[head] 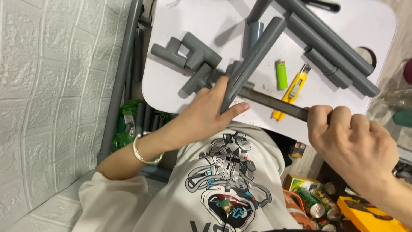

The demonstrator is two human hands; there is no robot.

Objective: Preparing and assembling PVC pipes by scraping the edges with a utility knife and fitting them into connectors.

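While the left hand [206,114] grips a smooth grey pipe [253,60], the right hand [349,144] holds a flat file [274,103].

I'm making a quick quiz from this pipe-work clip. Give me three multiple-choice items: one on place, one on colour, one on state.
1. Where does the lighter lie?
A. on the white table
B. on the floor
C. in a hand

2. What colour is the utility knife?
A. red
B. yellow
C. blue

3. What is the left hand doing?
A. resting open
B. pointing
C. gripping a grey pipe

Answers:
1 A, it lies beside the knife on the tabletop.
2 B, its body is yellow.
3 C, fingers and thumb wrap the pipe's lower end, while the right hand holds a dark flat tool.
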